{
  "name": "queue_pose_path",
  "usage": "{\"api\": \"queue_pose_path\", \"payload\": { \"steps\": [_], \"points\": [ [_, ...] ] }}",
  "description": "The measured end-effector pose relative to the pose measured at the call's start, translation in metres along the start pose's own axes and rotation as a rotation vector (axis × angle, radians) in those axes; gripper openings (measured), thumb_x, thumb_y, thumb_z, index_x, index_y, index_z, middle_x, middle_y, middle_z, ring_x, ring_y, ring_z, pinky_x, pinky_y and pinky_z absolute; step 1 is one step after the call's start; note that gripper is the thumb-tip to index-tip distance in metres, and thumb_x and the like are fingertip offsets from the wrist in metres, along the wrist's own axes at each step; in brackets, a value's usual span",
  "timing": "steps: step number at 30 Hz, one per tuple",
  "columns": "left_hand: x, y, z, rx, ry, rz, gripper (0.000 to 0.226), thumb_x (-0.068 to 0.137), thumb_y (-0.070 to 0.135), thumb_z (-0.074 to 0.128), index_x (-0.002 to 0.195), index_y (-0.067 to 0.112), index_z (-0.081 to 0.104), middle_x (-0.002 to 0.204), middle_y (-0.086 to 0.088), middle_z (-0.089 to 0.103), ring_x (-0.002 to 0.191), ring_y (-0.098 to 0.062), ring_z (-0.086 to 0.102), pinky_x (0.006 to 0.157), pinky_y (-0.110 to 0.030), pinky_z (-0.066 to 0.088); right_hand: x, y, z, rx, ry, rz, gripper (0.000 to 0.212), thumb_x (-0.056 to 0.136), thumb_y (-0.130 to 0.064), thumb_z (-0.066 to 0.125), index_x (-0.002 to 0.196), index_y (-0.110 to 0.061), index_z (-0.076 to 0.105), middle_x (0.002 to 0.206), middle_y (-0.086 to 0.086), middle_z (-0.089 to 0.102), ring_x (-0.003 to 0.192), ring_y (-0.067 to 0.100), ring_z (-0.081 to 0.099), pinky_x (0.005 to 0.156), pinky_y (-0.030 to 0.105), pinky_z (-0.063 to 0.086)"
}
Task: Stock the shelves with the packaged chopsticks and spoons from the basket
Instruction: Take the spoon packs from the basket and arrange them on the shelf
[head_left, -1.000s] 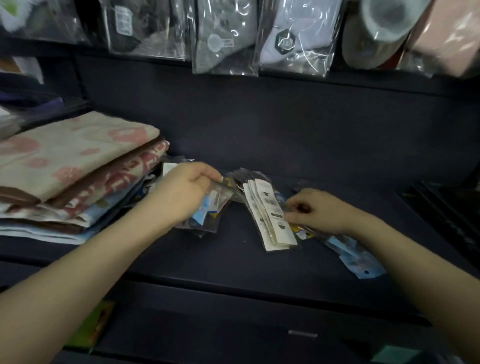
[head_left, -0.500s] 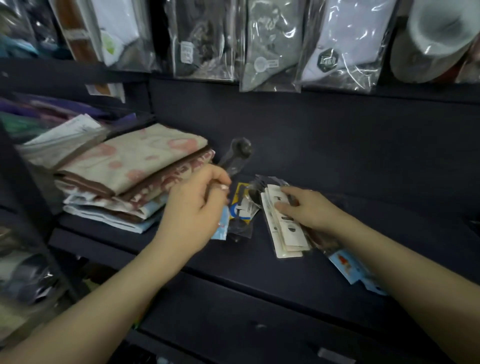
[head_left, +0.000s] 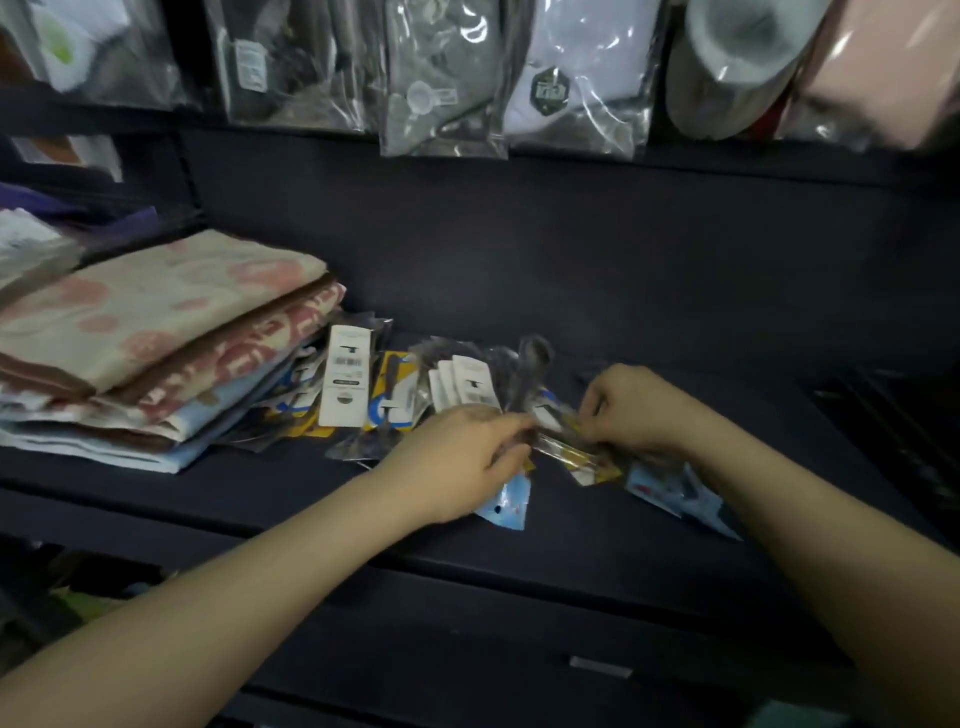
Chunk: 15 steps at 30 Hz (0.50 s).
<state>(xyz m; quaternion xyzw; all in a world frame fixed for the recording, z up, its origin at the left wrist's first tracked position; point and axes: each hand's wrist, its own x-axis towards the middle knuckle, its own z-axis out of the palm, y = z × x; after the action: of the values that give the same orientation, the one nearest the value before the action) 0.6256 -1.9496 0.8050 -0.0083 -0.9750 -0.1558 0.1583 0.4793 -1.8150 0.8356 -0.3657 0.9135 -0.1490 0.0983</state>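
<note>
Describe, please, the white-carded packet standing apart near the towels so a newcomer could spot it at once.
Start at the folded towels stacked on the left of the dark shelf. Just right of them, a loose heap of packets holds one tall white card. It alone faces up whole, with a barcode and a dark oval label, left of both hands.

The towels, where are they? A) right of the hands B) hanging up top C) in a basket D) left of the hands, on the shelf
D: the folded towels sit stacked on the shelf, left of both the left hand and the right hand.
</note>
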Motion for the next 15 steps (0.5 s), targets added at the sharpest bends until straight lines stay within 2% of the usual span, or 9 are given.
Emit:
{"api": "queue_pose_path", "payload": {
  "steps": [1,3,5,6,9,12,15],
  "points": [
    [0.002,0.0,0.002,0.047,0.0,0.006,0.042,0.094,0.032,0.041,0.135,0.024,0.04,0.111,-0.003,0.06,0.108,-0.02,0.05,0.092,-0.032,0.04,-0.003,0.007,-0.007,0.007,0.027,0.038,0.022,0.07,-0.02,0.065,0.078,0.001,0.07,0.082,0.014,0.072,0.078,0.025,0.068,0.071,0.037,0.055],
    [0.007,0.003,0.005,0.173,-0.009,0.019,0.046,0.094,0.036,0.039,0.138,0.025,0.036,0.117,0.0,0.057,0.115,-0.02,0.045,0.097,-0.03,0.035,-0.009,0.023,-0.022,0.014,0.034,0.126,0.025,0.073,-0.022,0.066,0.066,0.002,0.063,0.07,0.012,0.066,0.065,0.022,0.062,0.061,0.035,0.051],
    [0.013,0.007,0.007,0.177,0.005,0.029,0.041,0.095,0.035,0.039,0.134,0.022,0.044,0.12,0.0,0.055,0.116,-0.023,0.046,0.096,-0.031,0.034,-0.015,0.038,-0.031,0.041,0.029,0.226,0.036,0.076,-0.026,0.067,0.052,-0.008,0.046,0.053,0.005,0.048,0.05,0.017,0.045,0.049,0.029,0.036],
    [0.016,0.01,0.008,0.119,0.021,0.045,0.039,0.094,0.033,0.038,0.129,0.02,0.05,0.117,-0.002,0.056,0.112,-0.024,0.049,0.094,-0.031,0.037,-0.017,0.044,-0.031,0.048,0.033,0.266,0.04,0.077,-0.027,0.067,0.051,-0.012,0.04,0.051,0.002,0.043,0.047,0.015,0.041,0.047,0.026,0.032],
    [0.024,0.022,0.014,-0.007,0.052,0.064,0.041,0.092,0.031,0.036,0.123,0.014,0.056,0.112,-0.005,0.057,0.105,-0.022,0.055,0.091,-0.034,0.043,-0.016,0.059,-0.02,0.03,0.029,0.317,0.033,0.078,-0.029,0.065,0.059,-0.012,0.043,0.062,0.003,0.049,0.054,0.016,0.047,0.047,0.026,0.035],
    [0.034,0.037,0.022,-0.018,0.063,-0.013,0.038,0.094,0.029,0.04,0.126,0.014,0.051,0.12,-0.004,0.053,0.11,-0.021,0.053,0.093,-0.036,0.042,-0.008,0.065,-0.011,0.043,0.126,0.279,0.033,0.081,-0.037,0.061,0.066,-0.008,0.053,0.069,0.005,0.055,0.069,0.023,0.057,0.056,0.029,0.043],
    [0.048,0.048,0.027,0.019,-0.077,-0.034,0.043,0.094,0.033,0.041,0.133,0.015,0.041,0.126,-0.007,0.052,0.115,-0.022,0.049,0.096,-0.034,0.04,-0.006,0.065,-0.011,0.012,0.267,0.257,0.038,0.087,-0.036,0.054,0.059,-0.014,0.043,0.061,0.001,0.046,0.063,0.022,0.051,0.053,0.026,0.037]
  ]
}}
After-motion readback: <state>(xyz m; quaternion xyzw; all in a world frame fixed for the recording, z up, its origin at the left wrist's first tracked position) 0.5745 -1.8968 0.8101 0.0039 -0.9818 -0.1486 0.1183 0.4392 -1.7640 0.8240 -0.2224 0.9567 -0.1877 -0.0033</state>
